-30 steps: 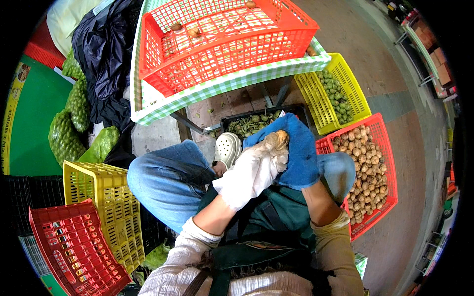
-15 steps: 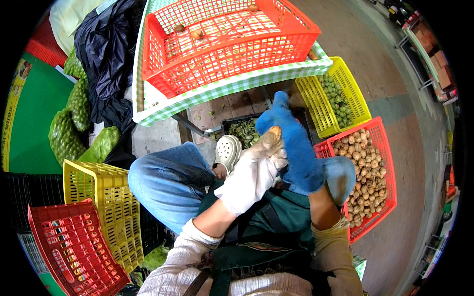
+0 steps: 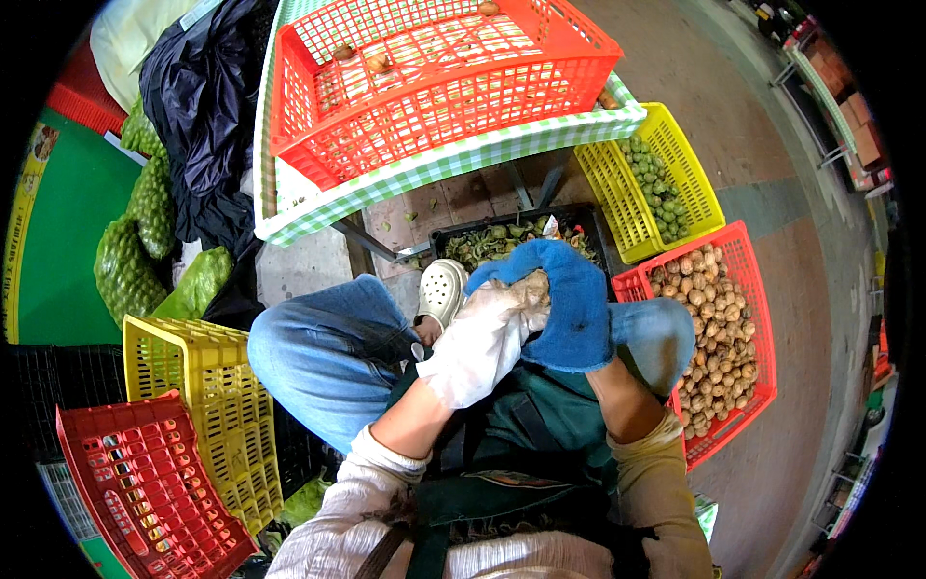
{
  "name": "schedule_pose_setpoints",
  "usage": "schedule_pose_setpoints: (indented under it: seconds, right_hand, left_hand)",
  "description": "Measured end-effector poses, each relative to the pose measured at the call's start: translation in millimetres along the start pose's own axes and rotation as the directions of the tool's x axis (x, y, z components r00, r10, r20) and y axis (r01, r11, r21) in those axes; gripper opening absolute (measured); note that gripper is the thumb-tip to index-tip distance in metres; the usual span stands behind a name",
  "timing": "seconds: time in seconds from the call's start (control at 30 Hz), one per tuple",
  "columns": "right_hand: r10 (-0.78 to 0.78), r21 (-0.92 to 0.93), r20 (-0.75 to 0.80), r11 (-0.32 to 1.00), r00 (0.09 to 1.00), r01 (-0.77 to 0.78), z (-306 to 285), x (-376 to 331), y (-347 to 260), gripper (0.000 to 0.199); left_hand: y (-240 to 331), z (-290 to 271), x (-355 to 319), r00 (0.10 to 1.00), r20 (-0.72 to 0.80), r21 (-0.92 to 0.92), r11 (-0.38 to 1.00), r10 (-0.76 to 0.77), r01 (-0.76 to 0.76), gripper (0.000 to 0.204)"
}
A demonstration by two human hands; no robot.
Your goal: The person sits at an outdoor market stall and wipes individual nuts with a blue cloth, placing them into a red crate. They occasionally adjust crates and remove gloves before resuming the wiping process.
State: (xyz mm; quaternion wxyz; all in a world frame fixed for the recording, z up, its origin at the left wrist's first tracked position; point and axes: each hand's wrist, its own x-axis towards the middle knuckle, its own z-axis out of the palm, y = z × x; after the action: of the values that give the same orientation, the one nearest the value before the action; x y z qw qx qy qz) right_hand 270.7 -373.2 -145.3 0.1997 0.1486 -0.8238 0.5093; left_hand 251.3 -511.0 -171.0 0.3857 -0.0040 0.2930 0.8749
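Observation:
My left hand [image 3: 482, 338], in a stained white glove, and my right hand [image 3: 567, 304], in a thick blue glove, meet above my lap and grip one brown walnut [image 3: 532, 286] between them. The blue fingers curl over the nut from the right; the white fingers press on it from the left. Below the hands are my green apron and jeans. A black tray of green husk scraps [image 3: 502, 241] lies on the floor just beyond the hands.
A red crate of brown walnuts [image 3: 719, 328] sits at my right. A yellow crate of green unhusked nuts [image 3: 656, 183] lies behind it. A big red crate [image 3: 434, 77] rests on a checked table. Empty yellow [image 3: 203, 405] and red [image 3: 135, 482] crates stand left, beside green mesh sacks [image 3: 135, 232].
Both hands dropped slightly and the blue fingers closed further over the nut; half a second ago they pointed up. The nut stays gripped between the gloves.

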Motion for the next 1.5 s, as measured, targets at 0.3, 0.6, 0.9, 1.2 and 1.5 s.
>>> schedule_pose_setpoints:
  seconds: [0.3,0.6,0.9,1.2,1.5]
  right_hand:
    - [0.048,0.084,0.092,0.995,0.995,-0.055,0.4,3.9,26.0,0.026]
    - [0.377,0.380,-0.083,0.868,0.922,-0.321,38.3,-21.6,35.9,0.016]
    - [0.260,0.244,-0.152,0.945,0.954,-0.218,7.2,-14.0,22.8,0.022]
    - [0.152,0.424,-0.028,0.897,0.988,-0.126,18.3,-7.8,14.4,0.041]
    - [0.363,0.473,-0.110,0.838,0.925,-0.272,22.9,-19.6,30.4,0.028]
  left_hand:
    - [7.1,17.7,2.3,0.997,0.022,-0.289,0.955,0.068,-0.059,0.027]
    - [5.7,34.6,2.9,0.990,-0.113,-0.130,0.986,0.085,-0.100,0.028]
    - [-8.5,18.8,4.0,0.998,-0.032,-0.123,0.991,0.052,-0.055,0.021]
    - [-3.9,9.2,6.0,0.862,-0.040,0.532,0.741,0.506,-0.410,0.043]
    - [2.3,21.1,2.5,0.644,0.317,0.911,-0.036,0.697,-0.411,0.036]
